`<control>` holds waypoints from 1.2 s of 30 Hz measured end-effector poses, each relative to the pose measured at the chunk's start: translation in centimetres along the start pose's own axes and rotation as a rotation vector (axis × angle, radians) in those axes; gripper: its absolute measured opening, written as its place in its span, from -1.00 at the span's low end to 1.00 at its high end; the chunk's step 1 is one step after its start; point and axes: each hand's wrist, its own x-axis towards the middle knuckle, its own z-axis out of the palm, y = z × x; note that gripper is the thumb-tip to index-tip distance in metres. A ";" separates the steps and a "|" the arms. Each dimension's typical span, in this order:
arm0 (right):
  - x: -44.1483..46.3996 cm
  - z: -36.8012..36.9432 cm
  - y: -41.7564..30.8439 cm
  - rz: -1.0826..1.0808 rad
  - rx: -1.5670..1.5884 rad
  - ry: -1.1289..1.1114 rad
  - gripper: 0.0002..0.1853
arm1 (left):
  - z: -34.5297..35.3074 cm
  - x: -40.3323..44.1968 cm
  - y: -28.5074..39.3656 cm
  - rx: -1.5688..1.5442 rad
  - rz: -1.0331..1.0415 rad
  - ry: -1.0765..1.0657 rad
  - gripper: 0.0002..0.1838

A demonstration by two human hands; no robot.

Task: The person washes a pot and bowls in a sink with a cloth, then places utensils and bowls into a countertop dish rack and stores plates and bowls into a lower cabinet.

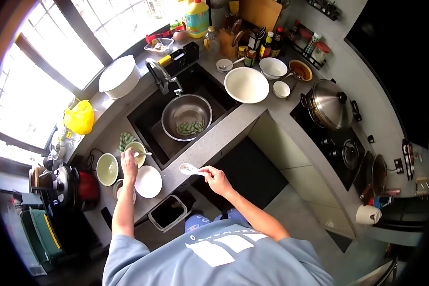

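My right hand (pixel 217 182) is closed around the handle of a white soup spoon (pixel 188 168), which it holds out over the counter's front edge. To the left, my left hand (pixel 128 168) has its fingers together at the near-left rim of a pale green bowl (pixel 140 162). A metal spoon (pixel 142 154) rests across that bowl, close to my fingertips; whether they grip rim or spoon is hidden. A white plate (pixel 148 182) lies right of my left wrist. Another light green bowl (pixel 107 169) stands to its left. Some green pods (pixel 126 139) lie behind.
A metal pan (pixel 186 109) with green pods sits in the black sink (pixel 140 125). A large white bowl (pixel 246 85) stands right of the sink. A lidded steel pot (pixel 330 105) is on the stove. Below the counter edge is an open bin (pixel 185 204); a red cooker (pixel 87 188) stands left.
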 end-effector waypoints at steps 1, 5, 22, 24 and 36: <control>-0.1 -1.1 -0.3 -0.006 -0.003 -0.009 -0.81 | -1.1 0.5 1.0 0.057 0.009 -0.023 -0.71; 0.3 -4.8 -0.4 -0.066 0.014 0.015 -0.82 | -2.1 0.7 6.2 -0.242 -0.047 0.055 -0.75; 8.8 -11.4 -1.6 -0.054 -0.225 0.039 -0.90 | 1.6 5.9 31.0 -0.495 0.397 -0.342 -0.41; 9.7 -11.6 -1.4 -0.020 -0.199 0.025 -0.89 | 2.7 7.1 31.3 -0.500 0.431 -0.301 -0.42; 15.0 -12.3 -1.1 0.072 0.052 0.054 -0.85 | 7.2 12.5 32.3 -0.447 0.497 -0.076 -0.64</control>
